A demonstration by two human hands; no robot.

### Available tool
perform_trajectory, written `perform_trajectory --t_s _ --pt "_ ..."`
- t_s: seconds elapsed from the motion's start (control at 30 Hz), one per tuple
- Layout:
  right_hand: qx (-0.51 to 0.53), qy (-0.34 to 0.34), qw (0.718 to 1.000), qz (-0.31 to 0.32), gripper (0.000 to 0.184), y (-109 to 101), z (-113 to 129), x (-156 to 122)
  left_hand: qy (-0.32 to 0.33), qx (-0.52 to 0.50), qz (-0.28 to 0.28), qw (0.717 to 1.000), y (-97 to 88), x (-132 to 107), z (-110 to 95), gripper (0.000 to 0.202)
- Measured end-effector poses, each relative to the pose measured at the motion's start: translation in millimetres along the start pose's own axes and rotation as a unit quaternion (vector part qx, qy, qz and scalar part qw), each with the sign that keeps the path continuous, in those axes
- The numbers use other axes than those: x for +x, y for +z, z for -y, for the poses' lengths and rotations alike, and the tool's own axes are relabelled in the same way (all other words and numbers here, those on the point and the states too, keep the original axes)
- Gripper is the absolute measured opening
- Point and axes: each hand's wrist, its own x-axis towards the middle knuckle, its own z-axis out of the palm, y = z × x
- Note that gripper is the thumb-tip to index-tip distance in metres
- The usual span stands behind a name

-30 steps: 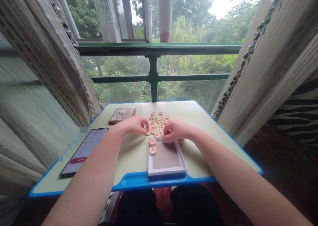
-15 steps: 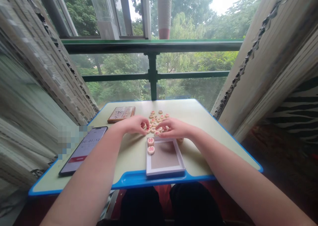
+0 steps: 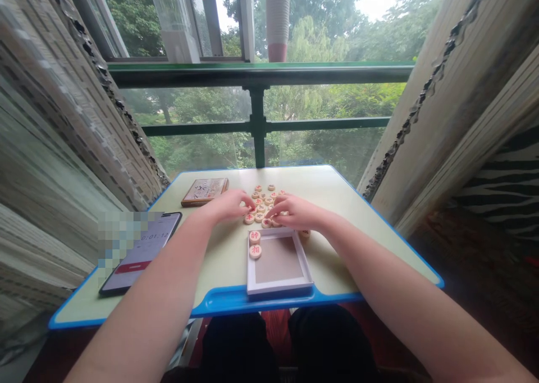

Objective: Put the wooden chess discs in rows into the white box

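Observation:
Several round wooden Chinese chess pieces (image 3: pixel 261 208) with red or dark characters lie in a loose cluster on the table. At the cluster's left edge is my left hand (image 3: pixel 231 205), its fingers bent and apart over the pieces; no piece shows clearly in its grip. My right hand (image 3: pixel 292 210) reaches across the cluster's right side, fingers spread and touching pieces, hiding some of them. Just in front stands a shallow white box (image 3: pixel 280 288). Two red-marked pieces (image 3: pixel 255 237) sit inside, one behind the other, along its left wall.
A brown decorated box lid (image 3: pixel 205 191) lies at the back left. A phone (image 3: pixel 141 254) showing a timer rests at the left edge. One chess piece (image 3: pixel 305 233) lies beside the white box under my right wrist. The table (image 3: pixel 366 220) has a blue rim; curtains flank it.
My left hand has shifted slightly up and right, uncovering a red-marked piece at the cluster's left edge. My right hand has barely moved. The view has tilted slightly.

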Motion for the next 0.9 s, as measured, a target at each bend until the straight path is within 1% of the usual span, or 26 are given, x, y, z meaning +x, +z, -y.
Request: perform_trajectory --t_s 0.13,0.27,0.37,0.53,0.63,0.73,0.8,0.9 --pt "0.003 0.004 1.000 0.007 0.023 3 0 2 -0.010 0.011 -0.012 1.000 2.2 2 4 0.027" --pt "-0.027 0.022 0.999 -0.014 0.017 5 -1 5 -0.013 0.020 -0.026 0.999 4.3 4 7 0.025" --pt "-0.027 0.032 0.999 -0.022 0.012 7 -3 8 -0.016 0.019 -0.037 0.999 6.3 6 9 0.024" --pt "-0.003 0.032 0.999 -0.019 0.014 12 -5 11 -0.031 0.033 -0.042 0.998 7.9 7 10 0.026" --pt "0.000 0.030 0.999 -0.025 0.013 12 -3 12 -0.026 0.045 -0.066 0.996 7.5 7 9 0.027" --pt "0.012 0.019 0.999 -0.025 0.019 11 -3 12 -0.006 0.045 -0.093 0.995 7.2 8 8 0.026" --pt "0.027 0.015 0.999 -0.010 0.020 9 -4 13 0.002 0.045 -0.088 0.995 7.7 8 10 0.027" --pt "0.037 0.030 0.999 0.005 0.018 6 -9 12 -0.010 0.052 -0.068 0.996 8.8 8 12 0.028"
